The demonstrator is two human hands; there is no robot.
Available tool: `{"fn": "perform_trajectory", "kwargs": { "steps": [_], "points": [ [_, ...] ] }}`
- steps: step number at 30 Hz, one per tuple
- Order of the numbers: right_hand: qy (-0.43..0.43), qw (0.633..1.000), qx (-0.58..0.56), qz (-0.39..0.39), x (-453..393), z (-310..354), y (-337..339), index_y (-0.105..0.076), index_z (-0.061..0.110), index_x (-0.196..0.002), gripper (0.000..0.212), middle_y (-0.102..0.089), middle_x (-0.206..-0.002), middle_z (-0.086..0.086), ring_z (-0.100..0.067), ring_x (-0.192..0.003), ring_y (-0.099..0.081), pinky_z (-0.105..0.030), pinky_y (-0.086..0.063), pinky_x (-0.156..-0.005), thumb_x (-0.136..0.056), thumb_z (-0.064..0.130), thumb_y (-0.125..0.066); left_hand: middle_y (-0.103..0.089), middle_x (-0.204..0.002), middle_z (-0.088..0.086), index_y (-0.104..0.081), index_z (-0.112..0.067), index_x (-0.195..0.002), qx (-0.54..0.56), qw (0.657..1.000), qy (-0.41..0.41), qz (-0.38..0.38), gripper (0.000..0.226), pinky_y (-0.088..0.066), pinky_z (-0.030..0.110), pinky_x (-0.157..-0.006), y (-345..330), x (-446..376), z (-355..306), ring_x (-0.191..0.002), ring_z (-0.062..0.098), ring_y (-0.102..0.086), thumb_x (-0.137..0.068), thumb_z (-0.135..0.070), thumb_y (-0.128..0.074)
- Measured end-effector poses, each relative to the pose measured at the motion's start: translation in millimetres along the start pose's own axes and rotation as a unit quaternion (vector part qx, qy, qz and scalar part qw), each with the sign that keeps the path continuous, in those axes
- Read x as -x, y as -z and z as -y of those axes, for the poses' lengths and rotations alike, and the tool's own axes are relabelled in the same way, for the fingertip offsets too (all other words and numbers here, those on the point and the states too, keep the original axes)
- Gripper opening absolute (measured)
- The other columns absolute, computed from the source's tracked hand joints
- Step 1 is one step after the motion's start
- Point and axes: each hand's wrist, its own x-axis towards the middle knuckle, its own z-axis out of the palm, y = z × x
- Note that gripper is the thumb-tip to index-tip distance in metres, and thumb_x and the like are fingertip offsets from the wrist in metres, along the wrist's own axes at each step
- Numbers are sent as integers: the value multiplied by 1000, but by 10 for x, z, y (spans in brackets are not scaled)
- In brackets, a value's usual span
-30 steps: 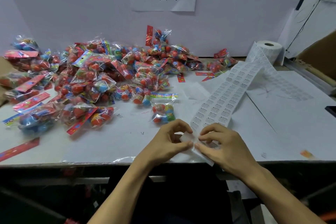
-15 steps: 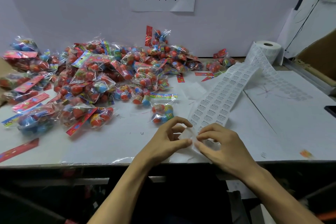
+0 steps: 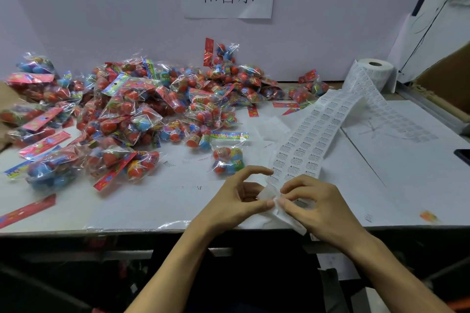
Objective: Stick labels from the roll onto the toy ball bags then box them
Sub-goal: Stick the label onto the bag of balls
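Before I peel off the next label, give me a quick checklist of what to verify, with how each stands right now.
1. Both hands on the white label strip: ok, left hand and right hand pinch its near end.
2. Label lifted clear of backing: cannot tell, fingers hide it.
3. Strip still fed from the white paper roll: ok.
4. A clear bag of coloured toy balls within reach: ok, just beyond the left hand.
5. Brown cardboard box at hand: ok, at far right.
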Motion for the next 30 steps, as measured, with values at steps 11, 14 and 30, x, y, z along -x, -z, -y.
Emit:
{"fn": "perform_trajectory", "kwargs": {
  "steps": [11,14,30],
  "points": [
    [-95,964,-69,-240,-87,-6,91,-71,24,-68,21,-70,-87,15,-4,-88,-66,-20,-51,-80,-81,8,-78,-67,-106,0,-77,-19,-105,-192,981,-16,-37,21,-43,12,-94,-85,37,-46,-102,2,-58,-85,-19,-84],
    [-24,964,-7,-265,-146,51,117,-73,20,-74,13,-68,-87,13,-5,-86,-65,-18,-49,-80,-83,13,-78,-56,-117,-14,-79,-35,-100,-219,974,-26,-40,23,-30,2,-98,-92,45,-55,-123,-3,-44,-83,-50,-80],
    [-50,992,-70,-92,-382,208,-398,-76,27,-97,21,-57,-118,16,-4,-119,-54,-26,-45,-98,-81,41,-78,-77,-96,5,-83,-18,-90,204,966,-21,-155,27,-54,28,-80,47,-52,26,-97,19,-70,-79,-42,-75]
  ]
}}
